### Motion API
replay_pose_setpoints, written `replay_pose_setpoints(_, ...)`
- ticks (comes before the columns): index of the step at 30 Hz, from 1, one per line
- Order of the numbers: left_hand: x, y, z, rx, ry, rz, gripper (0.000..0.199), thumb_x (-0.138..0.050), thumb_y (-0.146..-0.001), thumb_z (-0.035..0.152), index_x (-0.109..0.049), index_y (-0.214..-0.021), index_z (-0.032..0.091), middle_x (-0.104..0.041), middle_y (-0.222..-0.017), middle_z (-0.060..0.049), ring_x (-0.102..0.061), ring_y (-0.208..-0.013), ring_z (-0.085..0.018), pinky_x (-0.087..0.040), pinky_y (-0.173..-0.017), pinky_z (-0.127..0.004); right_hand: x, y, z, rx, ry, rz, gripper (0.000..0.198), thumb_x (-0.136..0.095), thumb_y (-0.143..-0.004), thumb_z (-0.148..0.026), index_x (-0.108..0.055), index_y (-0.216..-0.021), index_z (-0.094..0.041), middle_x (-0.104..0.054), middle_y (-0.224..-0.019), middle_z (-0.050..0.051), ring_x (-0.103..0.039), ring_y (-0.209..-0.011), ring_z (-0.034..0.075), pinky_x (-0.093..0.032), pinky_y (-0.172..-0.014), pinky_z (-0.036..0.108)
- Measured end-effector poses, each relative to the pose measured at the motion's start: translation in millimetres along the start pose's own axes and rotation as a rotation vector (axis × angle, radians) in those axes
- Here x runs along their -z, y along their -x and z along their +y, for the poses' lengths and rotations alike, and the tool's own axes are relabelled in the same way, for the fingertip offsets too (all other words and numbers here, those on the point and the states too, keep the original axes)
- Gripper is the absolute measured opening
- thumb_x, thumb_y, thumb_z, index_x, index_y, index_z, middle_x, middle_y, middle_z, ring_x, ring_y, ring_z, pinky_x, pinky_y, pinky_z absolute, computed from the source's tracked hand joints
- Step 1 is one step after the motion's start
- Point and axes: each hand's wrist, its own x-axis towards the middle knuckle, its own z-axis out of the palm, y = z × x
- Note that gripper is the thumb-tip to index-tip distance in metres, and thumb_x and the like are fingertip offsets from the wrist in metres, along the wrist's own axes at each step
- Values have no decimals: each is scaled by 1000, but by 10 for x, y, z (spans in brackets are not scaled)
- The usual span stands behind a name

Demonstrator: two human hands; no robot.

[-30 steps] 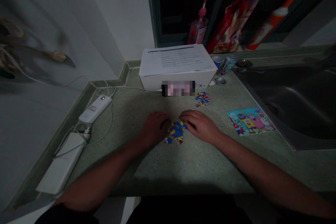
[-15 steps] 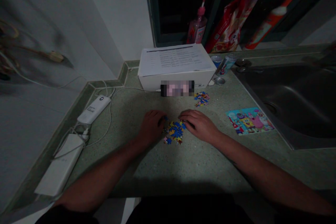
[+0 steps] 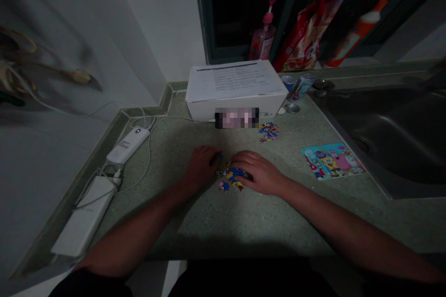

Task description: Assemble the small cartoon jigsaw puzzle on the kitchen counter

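Note:
A loose pile of small jigsaw puzzle pieces (image 3: 230, 175), blue, yellow and orange, lies on the counter between my hands. My left hand (image 3: 202, 164) is at the pile's left edge, thumb and fingers closed together. A small blue puzzle piece (image 3: 219, 155) shows at its fingertips. My right hand (image 3: 259, 171) reaches over the pile from the right, its fingers stretched out and apart, covering part of the pieces. Farther back, a second, smaller group of puzzle pieces (image 3: 269, 132) sits in front of the box.
Behind stands a white box (image 3: 237, 86) with a printed sheet on top and a blurred-out phone (image 3: 237, 118) against its front. A cartoon picture card (image 3: 332, 161) lies near the sink (image 3: 386, 190). Power bank (image 3: 128, 144), power strip (image 3: 83, 216) and cables line the left; cans (image 3: 301, 87) stand behind.
My right hand has moved left and slightly nearer, now covering more of the pile. The left hand stays at the pile's left edge. The view has shifted slightly.

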Motion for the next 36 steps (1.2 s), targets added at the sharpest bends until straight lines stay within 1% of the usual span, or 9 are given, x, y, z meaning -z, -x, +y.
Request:
replay_pose_setpoints(6,0,-2,-7,16,26,18,24,-59,-98,16,-75,-115,20,-77,-111,-8,-68,-108,-27,-52,-100,-47,26,22,32,-31,12,7,27,-55,-105,-25,-69,-129,-23,-74,-123,10,-67,-120,28,-55,-105,52)
replay_pose_setpoints(13,9,1,-17,6,8,42,27,-55,-98,13,-76,-113,21,-77,-108,-8,-69,-106,-26,-53,-99,-45,48,64,91,-36,32,39,32,-51,-105,-18,-70,-130,-23,-75,-123,10,-68,-119,27,-57,-104,51)
replay_pose_setpoints(16,17,-1,-42,8,13,59,28,-53,-99,13,-76,-113,21,-77,-108,-8,-69,-104,-25,-54,-98,-44,60,83,119,-58,34,53,34,-51,-104,-17,-68,-132,-25,-75,-124,9,-68,-119,27,-57,-104,52)
replay_pose_setpoints(21,46,-24,-95,9,-29,85,24,-54,-101,16,-75,-111,21,-77,-106,-8,-69,-103,-26,-54,-97,-44,70,90,139,-63,33,62,31,-51,-105,-18,-68,-129,-24,-75,-123,9,-68,-120,27,-57,-105,52)
replay_pose_setpoints(24,69,-21,-81,-17,-53,81,24,-55,-98,14,-76,-109,21,-76,-103,-8,-68,-103,-26,-53,-96,-45,74,86,138,-65,39,62,30,-51,-104,-18,-68,-129,-24,-75,-123,9,-68,-119,27,-57,-104,52)
replay_pose_setpoints(28,84,-9,-43,-48,-73,52,22,-61,-92,13,-76,-107,22,-76,-104,-8,-67,-105,-29,-51,-98,-49,78,91,142,-68,40,67,31,-51,-104,-18,-68,-129,-25,-75,-125,9,-68,-120,27,-58,-104,53)
replay_pose_setpoints(32,74,-30,-52,-14,-76,46,21,-60,-94,14,-76,-105,21,-77,-107,-9,-68,-106,-29,-51,-98,-49,79,102,151,-68,45,63,30,-51,-105,-19,-68,-129,-24,-74,-125,9,-68,-121,27,-57,-105,52)
replay_pose_setpoints(36,82,-47,-65,27,-87,49,25,-57,-93,10,-76,-108,20,-77,-112,-10,-67,-110,-30,-50,-101,-50,89,109,161,-66,53,62,30,-51,-104,-18,-69,-128,-24,-75,-123,9,-68,-120,26,-57,-104,52)
